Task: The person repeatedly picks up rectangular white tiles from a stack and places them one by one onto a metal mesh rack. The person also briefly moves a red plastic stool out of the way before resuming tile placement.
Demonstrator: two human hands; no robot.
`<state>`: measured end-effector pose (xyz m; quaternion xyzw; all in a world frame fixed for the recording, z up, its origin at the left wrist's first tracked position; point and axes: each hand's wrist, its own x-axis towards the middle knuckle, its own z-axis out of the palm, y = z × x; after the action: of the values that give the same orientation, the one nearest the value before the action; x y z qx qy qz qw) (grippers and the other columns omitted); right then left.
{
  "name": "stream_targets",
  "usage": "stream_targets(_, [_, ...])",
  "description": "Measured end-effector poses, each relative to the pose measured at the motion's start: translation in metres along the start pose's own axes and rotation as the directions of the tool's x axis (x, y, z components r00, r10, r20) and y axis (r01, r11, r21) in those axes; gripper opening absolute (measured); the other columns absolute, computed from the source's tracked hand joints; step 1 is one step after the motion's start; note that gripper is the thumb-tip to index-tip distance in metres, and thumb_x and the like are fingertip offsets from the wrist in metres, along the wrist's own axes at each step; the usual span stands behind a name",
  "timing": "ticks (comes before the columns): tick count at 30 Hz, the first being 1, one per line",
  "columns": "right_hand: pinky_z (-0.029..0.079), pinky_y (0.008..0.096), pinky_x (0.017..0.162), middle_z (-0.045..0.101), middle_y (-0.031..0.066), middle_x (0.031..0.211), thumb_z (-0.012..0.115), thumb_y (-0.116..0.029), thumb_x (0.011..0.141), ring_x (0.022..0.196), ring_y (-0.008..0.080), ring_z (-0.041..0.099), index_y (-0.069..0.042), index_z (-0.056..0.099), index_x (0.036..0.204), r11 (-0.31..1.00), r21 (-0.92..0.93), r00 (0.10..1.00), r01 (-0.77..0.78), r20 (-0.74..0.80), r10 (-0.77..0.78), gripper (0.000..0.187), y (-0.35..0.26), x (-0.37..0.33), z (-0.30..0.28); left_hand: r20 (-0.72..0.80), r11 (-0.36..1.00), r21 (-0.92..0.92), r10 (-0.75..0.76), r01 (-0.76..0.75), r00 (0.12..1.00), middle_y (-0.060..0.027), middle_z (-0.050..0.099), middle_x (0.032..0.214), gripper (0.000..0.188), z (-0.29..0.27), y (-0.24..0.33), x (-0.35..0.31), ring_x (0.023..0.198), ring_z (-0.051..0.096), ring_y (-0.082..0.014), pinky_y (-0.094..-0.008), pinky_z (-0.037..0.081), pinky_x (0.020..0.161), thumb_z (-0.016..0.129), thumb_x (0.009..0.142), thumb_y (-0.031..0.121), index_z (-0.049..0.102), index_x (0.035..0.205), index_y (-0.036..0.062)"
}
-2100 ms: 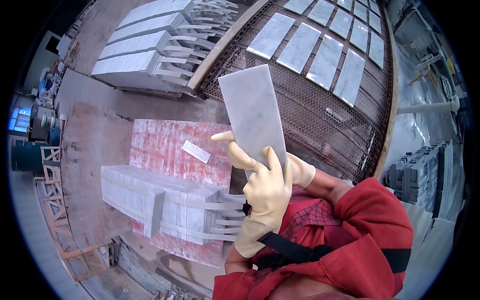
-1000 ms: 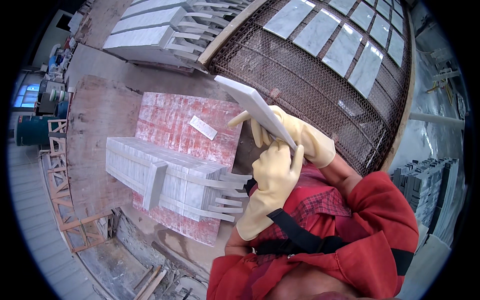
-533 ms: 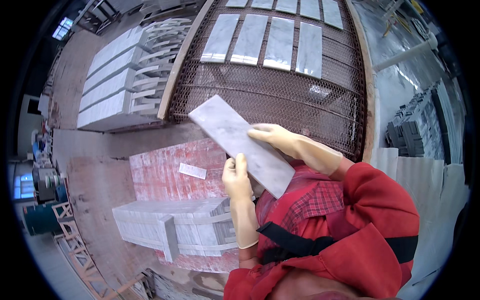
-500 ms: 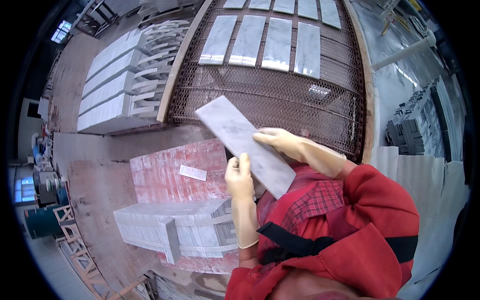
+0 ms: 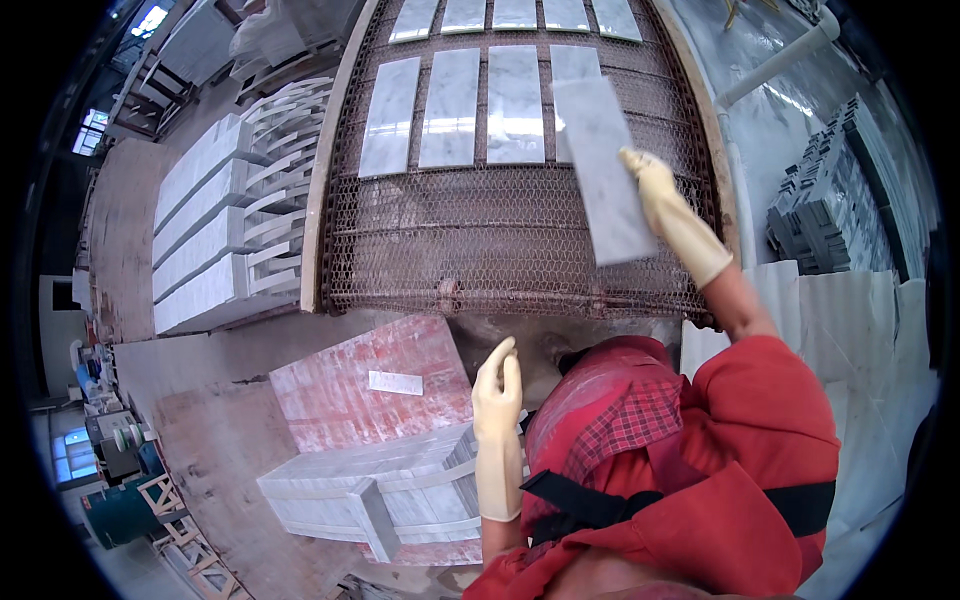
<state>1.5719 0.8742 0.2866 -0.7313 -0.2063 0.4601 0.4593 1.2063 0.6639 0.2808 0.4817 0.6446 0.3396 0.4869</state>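
A long grey-white marble tile [image 5: 604, 180] is in my right hand [image 5: 650, 180], which grips it by its right edge above the mesh conveyor [image 5: 450, 220]. The tile partly covers the rightmost tile of the nearer row lying on the mesh. My left hand [image 5: 497, 390] is empty, its fingers stretched up and a little apart, just in front of the conveyor's near end. Both hands wear cream rubber gloves. Several glossy marble tiles [image 5: 450, 108] lie in two rows across the mesh.
Left of the conveyor stand stacked marble pieces [image 5: 200, 285]. Below left, a strapped row of tiles [image 5: 380, 480] sits by a red-and-white board [image 5: 350, 400] bearing a small white strip [image 5: 396, 383]. Dark grey stacked slabs [image 5: 840, 190] stand at right, near a white pipe [image 5: 780, 70].
My right hand has carried the tile forward and right over the mesh, turning it more upright. My left hand has let go of it. The view has shifted, showing more of the conveyor's near end.
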Motion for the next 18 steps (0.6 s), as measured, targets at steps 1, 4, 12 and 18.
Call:
stream_targets(1, [0.051,0.0399,0.095,0.072,0.0095,0.117,0.067,-0.039,0.104,0.102,0.0212,0.066,-0.003,0.069,0.126,0.999,-0.029,0.998,0.023,-0.058,-0.025,0.042,-0.006,0.028,-0.003,-0.019,0.999,0.011,-0.037,0.037,0.999,-0.0123,0.076,0.117,0.031,-0.008,-0.015,-0.010,0.106,0.072,-0.0177,-0.0306,0.056,0.093,0.060,0.107,0.018,0.069,0.133,0.0040])
stream_targets(4, [0.049,0.0405,0.097,0.072,0.0097,0.117,0.068,-0.040,0.103,0.103,0.0219,0.064,-0.003,0.070,0.125,0.992,-0.116,0.975,0.051,-0.208,-0.074,0.043,-0.023,0.111,-0.020,-0.052,0.978,-0.051,-0.207,0.204,0.977,-0.0131,0.076,0.116,0.032,-0.022,-0.048,-0.039,0.105,0.072,-0.0183,-0.0305,0.056,0.094,0.059,0.107,0.018,0.068,0.133,0.0016])
stream_targets(12, [0.043,0.0454,0.110,0.064,0.0207,0.142,0.073,-0.042,0.098,0.128,0.0361,0.060,-0.001,0.065,0.138,0.991,-0.118,0.943,-0.061,-0.333,0.019,0.058,-0.031,0.234,-0.042,-0.050,0.933,0.193,-0.302,0.305,0.952,-0.0162,0.076,0.120,0.034,-0.029,-0.059,-0.057,0.113,0.072,-0.0213,-0.0335,0.055,0.096,0.060,0.105,0.019,0.068,0.133,0.0003])
stream_targets(18, [0.044,0.0428,0.109,0.067,0.0185,0.138,0.074,-0.042,0.097,0.125,0.0313,0.063,-0.002,0.069,0.135,0.980,-0.196,0.941,-0.018,-0.334,-0.049,0.055,-0.016,0.267,-0.065,0.065,0.882,0.407,-0.286,0.236,0.956,-0.0185,0.075,0.117,0.034,-0.033,-0.069,-0.053,0.110,0.073,-0.0276,-0.0361,0.056,0.095,0.062,0.102,0.020,0.070,0.131,0.0033])
